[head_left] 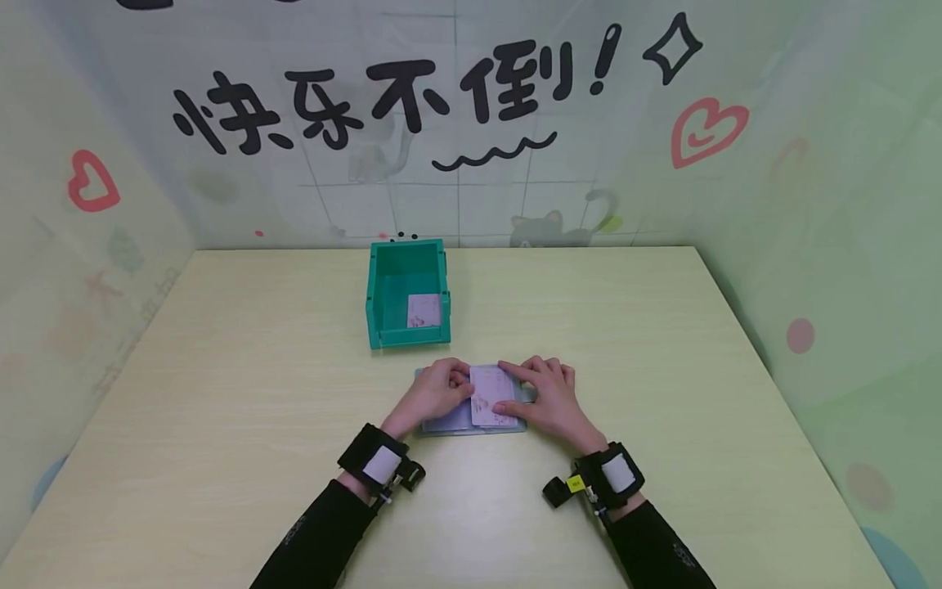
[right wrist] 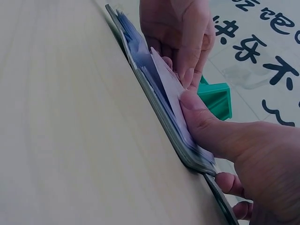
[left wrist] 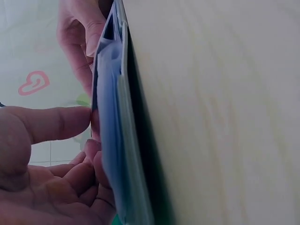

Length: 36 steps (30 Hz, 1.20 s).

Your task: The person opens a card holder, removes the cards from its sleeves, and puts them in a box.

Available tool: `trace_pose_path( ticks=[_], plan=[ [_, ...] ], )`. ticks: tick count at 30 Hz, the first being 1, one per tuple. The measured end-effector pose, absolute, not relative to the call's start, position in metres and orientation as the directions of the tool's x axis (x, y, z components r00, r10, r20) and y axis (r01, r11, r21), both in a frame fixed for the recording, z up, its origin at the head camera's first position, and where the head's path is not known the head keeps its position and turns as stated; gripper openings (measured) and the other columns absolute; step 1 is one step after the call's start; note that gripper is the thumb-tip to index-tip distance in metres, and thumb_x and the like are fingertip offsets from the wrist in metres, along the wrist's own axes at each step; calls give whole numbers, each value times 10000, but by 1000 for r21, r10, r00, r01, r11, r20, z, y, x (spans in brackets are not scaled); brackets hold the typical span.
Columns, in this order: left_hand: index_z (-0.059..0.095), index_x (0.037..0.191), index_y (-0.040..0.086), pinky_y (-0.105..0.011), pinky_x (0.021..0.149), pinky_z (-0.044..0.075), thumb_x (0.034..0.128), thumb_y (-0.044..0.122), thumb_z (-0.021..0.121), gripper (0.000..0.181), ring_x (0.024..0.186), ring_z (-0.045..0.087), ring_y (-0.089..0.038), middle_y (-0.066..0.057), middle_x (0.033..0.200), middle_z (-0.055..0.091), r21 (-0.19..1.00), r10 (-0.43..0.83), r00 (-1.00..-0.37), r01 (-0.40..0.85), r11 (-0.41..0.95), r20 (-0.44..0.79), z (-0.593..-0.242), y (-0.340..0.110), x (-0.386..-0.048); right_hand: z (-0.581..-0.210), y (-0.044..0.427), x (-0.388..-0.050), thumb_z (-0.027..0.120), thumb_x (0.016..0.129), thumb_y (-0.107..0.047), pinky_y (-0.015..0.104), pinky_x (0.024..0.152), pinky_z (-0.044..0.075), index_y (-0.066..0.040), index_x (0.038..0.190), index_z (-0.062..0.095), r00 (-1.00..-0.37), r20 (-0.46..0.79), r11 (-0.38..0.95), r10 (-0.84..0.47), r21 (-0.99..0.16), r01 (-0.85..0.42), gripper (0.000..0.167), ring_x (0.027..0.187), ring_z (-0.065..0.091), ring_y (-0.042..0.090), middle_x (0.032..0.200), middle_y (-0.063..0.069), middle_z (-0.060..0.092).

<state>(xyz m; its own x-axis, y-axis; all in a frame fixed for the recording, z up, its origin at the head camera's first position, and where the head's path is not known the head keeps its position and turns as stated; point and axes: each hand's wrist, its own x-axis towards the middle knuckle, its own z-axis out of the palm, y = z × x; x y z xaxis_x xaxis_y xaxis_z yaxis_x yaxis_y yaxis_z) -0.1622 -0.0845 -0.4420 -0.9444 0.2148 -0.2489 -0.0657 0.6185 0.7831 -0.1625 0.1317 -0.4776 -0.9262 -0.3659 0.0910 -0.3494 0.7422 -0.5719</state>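
Note:
A pale pink printed card [head_left: 489,396] lies over the right part of a flat album [head_left: 440,424] with bluish clear sleeves. At the card's left edge, my left hand [head_left: 437,389] pinches it between thumb and bent fingers. My right hand [head_left: 548,396] holds the card from the right, its thumb on the face and its index finger at the top edge. From the right wrist view, the card [right wrist: 166,86] stands tilted a little off the sleeves. Seen edge-on in the left wrist view, the album [left wrist: 133,164] has loosely puffed sleeves. The sleeve opening under the card is hidden.
Beyond the album stands a green open bin [head_left: 407,337] with another pink card [head_left: 423,311] inside. The light wood table [head_left: 221,393] is bordered by printed walls at the back and both sides.

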Motion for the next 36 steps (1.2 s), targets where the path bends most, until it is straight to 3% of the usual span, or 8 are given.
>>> trace_pose_path(
  ticks=[5,12,18,25,30,36],
  plan=[
    [611,1224,-11,-247,706,422,944,171,696,344,778,570,-159,-77,909,690,794,217,-946,-63,605,-241,-444,-86,-161,-477,132,-162,837,798,-393,482,906,207,-195,1394,614,-926,97,749,-365,-560,-354,667,1032,399,278,1051,64,553],
    [623,1231,-37,-243,695,416,936,94,685,329,755,574,-151,-77,845,684,813,199,-956,-64,578,-217,-445,-91,-159,-477,131,-162,835,801,-402,486,924,200,-199,1403,607,-927,65,746,-370,-573,-338,675,1042,396,280,1064,69,554],
    [629,1259,-25,-240,718,453,941,85,674,339,785,597,-157,-94,894,709,821,188,-960,-66,567,-207,-442,-96,-158,-476,132,-162,832,804,-397,492,928,204,-194,1403,606,-930,63,751,-362,-572,-331,671,1070,403,299,1074,80,554],
    [626,1293,-15,-253,668,541,943,60,660,359,699,657,-142,-121,926,726,839,171,-958,-107,534,-231,-440,-101,-158,-479,132,-162,823,813,-403,499,937,210,-199,1402,608,-930,66,754,-362,-566,-333,659,1093,404,302,1082,82,557],
    [608,1319,-13,-235,621,477,958,83,645,376,744,651,-166,-155,990,716,824,155,-955,-128,551,-252,-428,-117,-165,-481,132,-163,827,808,-404,501,941,206,-201,1397,612,-928,76,742,-365,-579,-339,659,1098,399,301,1078,72,552],
    [564,1353,-40,-249,616,460,977,85,619,401,788,690,-228,-227,1049,710,817,124,-976,-79,572,-181,-405,-145,-181,-482,133,-164,833,800,-399,506,941,206,-198,1384,624,-927,91,732,-363,-588,-344,653,1086,403,300,1067,74,556]
  ],
)
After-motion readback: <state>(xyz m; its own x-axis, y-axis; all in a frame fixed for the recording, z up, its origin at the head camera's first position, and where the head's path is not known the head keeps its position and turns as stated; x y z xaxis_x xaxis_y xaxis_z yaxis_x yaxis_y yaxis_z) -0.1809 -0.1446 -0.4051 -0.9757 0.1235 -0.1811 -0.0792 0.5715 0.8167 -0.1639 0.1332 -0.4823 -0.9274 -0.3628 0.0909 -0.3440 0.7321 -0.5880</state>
